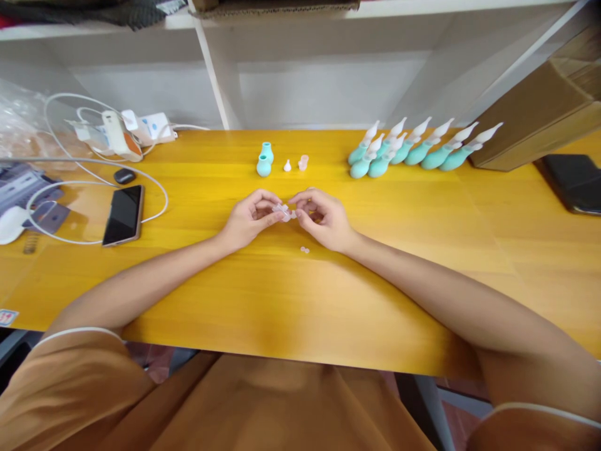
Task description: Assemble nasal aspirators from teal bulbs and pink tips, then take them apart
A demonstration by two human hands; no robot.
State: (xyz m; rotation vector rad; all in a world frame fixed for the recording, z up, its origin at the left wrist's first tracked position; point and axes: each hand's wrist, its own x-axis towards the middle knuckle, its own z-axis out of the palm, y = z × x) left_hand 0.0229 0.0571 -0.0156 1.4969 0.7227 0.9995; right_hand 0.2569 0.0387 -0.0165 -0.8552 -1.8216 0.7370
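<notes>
Clear plastic piece (282, 212) is pinched in the grip of the left hand (245, 220) above the yellow counter (225, 294), seemingly for steadiness; the right hand (331, 219) is beside it, its grip unclear. Two small discs (303, 248) lie near, presumably for easy reach.

Sm. clear pc. (282, 212) in L hand (246, 220), tiny whitish pc. (293, 214) at R hand (328, 219).

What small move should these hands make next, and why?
Probably a gentle push of the right hand toward the left hand, pressing the small pale piece against the clear plastic part. The left hand pinches the clear plastic part, and the small pale piece shows beside it, close to the right hand; whether they already join is too small to tell.
</notes>
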